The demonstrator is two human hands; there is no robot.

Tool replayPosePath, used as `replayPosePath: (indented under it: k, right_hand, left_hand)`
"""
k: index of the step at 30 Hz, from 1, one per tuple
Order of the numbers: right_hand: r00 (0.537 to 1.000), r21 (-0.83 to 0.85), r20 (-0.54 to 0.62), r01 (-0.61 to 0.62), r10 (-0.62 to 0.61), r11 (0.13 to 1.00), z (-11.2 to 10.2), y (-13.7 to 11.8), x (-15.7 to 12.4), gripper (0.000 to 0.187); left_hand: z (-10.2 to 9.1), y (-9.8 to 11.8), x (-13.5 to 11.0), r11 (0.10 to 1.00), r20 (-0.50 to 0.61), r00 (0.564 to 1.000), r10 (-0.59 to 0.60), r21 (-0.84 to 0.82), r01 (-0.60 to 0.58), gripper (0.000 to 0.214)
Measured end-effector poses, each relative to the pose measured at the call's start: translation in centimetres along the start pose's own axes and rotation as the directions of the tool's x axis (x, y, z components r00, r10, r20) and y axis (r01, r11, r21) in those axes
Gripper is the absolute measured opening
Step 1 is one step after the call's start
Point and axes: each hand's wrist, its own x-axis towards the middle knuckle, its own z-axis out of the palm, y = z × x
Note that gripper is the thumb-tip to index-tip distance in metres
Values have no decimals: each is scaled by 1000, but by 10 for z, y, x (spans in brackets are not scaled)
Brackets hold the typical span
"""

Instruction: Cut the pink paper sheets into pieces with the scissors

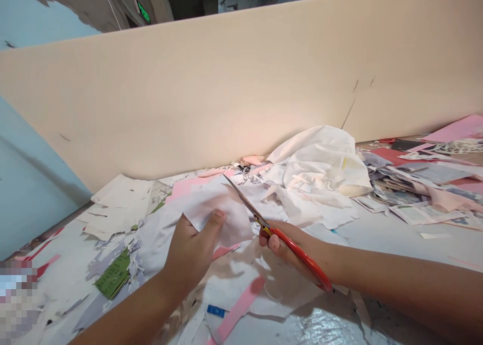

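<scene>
My left hand [194, 244] pinches a white sheet of paper [211, 196], thumb on top and the other fingers hidden beneath it. In my right hand [281, 242] is a pair of scissors [298, 252] with red handles. The blades point up and to the left, at the right side of the sheet, and look closed or nearly so. Whether they touch the paper I cannot tell. A pink paper strip [241, 307] and a small blue tag [216, 311] lie below my hands.
A cream panel [188, 98] rises behind the table. Crumpled white sheets [320, 164] are heaped against it. Stacked scraps [411, 184] lie at right, with a pink sheet [456, 128] behind. Green printed paper [114, 274] and torn white pieces [121, 204] are at left.
</scene>
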Motion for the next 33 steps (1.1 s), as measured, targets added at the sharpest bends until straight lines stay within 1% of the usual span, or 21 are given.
replayPosePath:
  k: [4, 8, 12, 17, 22, 24, 28, 33]
  right_hand:
    - [1000, 64, -5, 29, -29, 998, 2, 8, 1, 55]
    - [1000, 90, -11, 6, -5, 996, 4, 12, 0, 53]
    - [999, 105, -43, -20, 24, 994, 5, 12, -1, 53]
    - [999, 103, -39, -24, 28, 994, 5, 10, -1, 54]
    - [998, 138, -44, -43, 50, 990, 4, 7, -1, 49]
    - [997, 138, -30, -72, 76, 988, 4, 6, -1, 49]
    - [993, 106, -16, -118, 120, 987, 6, 8, 0, 49]
    - [997, 132, -42, -63, 69, 989, 8, 11, 0, 50]
  left_hand:
    - [-1, -7, -1, 1000, 67, 998, -7, 5, 7, 32]
    - [0, -7, -4, 999, 91, 995, -49, 15, 47, 28]
    - [2, -6, -6, 995, 110, 989, -99, 2, 99, 32]
    - [3, -6, -6, 996, 115, 989, -94, 4, 94, 36]
    - [4, -5, -5, 996, 144, 986, -82, -7, 84, 24]
    - [3, -5, -5, 997, 143, 986, -81, -6, 82, 22]
    - [2, -5, -6, 996, 111, 989, -94, 15, 93, 29]
    - [3, -6, -6, 995, 107, 990, -94, 29, 91, 29]
